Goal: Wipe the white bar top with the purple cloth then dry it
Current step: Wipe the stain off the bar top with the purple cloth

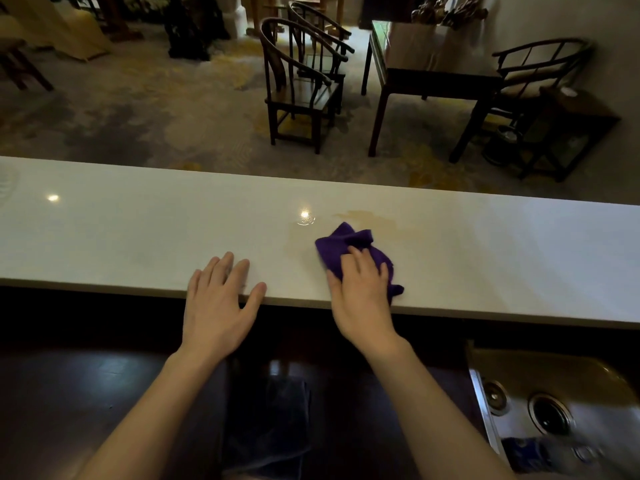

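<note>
The white bar top (138, 230) runs across the middle of the view. A brownish wet stain (374, 221) spreads on it just right of centre. The purple cloth (341, 244) lies crumpled on the stain's near edge, and my right hand (360, 289) presses down on it with the fingers curled over the fabric. My left hand (218, 299) rests flat on the bar's near edge, fingers spread, holding nothing.
A dark lower counter (86, 393) lies below the bar, with a dark folded cloth (270, 424) on it between my arms. A steel sink (554, 410) sits at the lower right. Beyond the bar stand wooden chairs (301, 84) and a dark table (433, 64) on carpet.
</note>
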A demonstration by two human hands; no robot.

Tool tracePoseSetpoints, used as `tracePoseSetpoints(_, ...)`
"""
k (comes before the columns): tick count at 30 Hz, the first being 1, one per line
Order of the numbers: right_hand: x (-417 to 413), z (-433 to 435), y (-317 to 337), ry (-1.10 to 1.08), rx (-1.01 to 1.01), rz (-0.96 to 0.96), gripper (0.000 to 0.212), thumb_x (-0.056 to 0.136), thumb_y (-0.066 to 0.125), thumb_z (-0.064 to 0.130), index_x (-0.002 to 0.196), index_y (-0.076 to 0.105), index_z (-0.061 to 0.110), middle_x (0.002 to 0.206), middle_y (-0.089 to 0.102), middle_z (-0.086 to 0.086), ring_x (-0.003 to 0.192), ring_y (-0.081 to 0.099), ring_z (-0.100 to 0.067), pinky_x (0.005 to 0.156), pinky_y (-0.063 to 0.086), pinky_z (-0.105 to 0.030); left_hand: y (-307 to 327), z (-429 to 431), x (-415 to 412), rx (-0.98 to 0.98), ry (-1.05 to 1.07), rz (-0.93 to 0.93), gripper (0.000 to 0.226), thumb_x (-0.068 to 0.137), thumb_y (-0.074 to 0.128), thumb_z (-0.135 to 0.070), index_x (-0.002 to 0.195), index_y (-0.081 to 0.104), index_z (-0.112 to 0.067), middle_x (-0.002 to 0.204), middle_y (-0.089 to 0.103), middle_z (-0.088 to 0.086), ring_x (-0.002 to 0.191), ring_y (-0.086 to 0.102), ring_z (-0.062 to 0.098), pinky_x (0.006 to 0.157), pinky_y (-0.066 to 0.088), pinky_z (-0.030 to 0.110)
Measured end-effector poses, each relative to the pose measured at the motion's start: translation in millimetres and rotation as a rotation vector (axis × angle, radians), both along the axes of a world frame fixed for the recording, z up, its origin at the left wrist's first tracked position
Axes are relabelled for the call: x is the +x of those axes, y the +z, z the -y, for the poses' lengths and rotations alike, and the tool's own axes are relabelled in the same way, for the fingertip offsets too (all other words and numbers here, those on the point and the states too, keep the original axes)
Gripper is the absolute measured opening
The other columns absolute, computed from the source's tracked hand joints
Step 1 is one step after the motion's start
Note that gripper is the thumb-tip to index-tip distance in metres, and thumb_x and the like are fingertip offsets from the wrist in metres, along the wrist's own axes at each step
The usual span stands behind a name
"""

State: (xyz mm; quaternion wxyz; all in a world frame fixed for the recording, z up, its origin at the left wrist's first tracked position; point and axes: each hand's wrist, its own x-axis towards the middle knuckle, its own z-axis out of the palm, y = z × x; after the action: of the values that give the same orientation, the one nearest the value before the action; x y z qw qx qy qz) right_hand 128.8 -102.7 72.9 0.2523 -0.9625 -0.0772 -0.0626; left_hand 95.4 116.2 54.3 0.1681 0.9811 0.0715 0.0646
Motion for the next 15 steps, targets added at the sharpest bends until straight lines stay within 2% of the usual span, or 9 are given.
tracePoseSetpoints(6,-3,-53,-5,0.132,-0.02,-0.007,0.04,0.103,0.045,0.03,0.139,0.046,0.012,0.155,0.043,-0.011,0.15,0.026,-0.031,0.124,0.009,-0.058,5,-3,-1,-0.09,-0.009,0.006,0.056,0.095,0.04,-0.042,0.145,0.044,-0.016,0.158,0.035,0.007,0.148,0.025,0.025,0.121,0.014,0.044)
tracePoseSetpoints(8,-4,-67,-5,0.168,-0.063,-0.029,0.046,0.104,0.04,0.038,0.146,0.038,0.018,0.159,0.037,-0.013,0.152,0.021,-0.035,0.123,0.004,-0.063,6,-7,-2,-0.131,-0.027,0.01,0.055,0.094,0.043,-0.033,0.144,0.042,-0.01,0.156,0.038,0.011,0.147,0.027,0.027,0.12,0.017,0.046)
tracePoseSetpoints(11,-4,-84,-6,0.274,-0.22,-0.065,0.055,0.105,0.024,0.051,0.157,0.013,0.037,0.169,0.012,-0.015,0.155,0.002,-0.042,0.115,-0.01,-0.072,8,-12,-1,-0.163,-0.045,-0.001,0.053,0.093,0.05,-0.021,0.143,0.04,-0.007,0.154,0.041,0.013,0.145,0.031,0.028,0.119,0.02,0.048)
tracePoseSetpoints(13,-1,-88,-9,0.329,-0.351,-0.065,0.055,0.106,0.019,0.052,0.158,0.011,0.039,0.171,0.002,-0.011,0.155,-0.006,-0.042,0.111,-0.015,-0.075,8,-13,-1,-0.164,-0.051,0.001,0.052,0.091,0.051,-0.016,0.141,0.042,-0.007,0.153,0.042,0.012,0.143,0.034,0.027,0.118,0.022,0.048)
tracePoseSetpoints(15,3,-84,-10,0.353,-0.407,-0.046,0.053,0.107,0.02,0.049,0.159,0.013,0.037,0.171,0.003,-0.007,0.155,-0.007,-0.04,0.111,-0.014,-0.075,8,-13,-2,-0.171,-0.051,0.013,0.05,0.091,0.049,-0.015,0.14,0.042,-0.008,0.151,0.044,0.012,0.142,0.036,0.027,0.118,0.023,0.048)
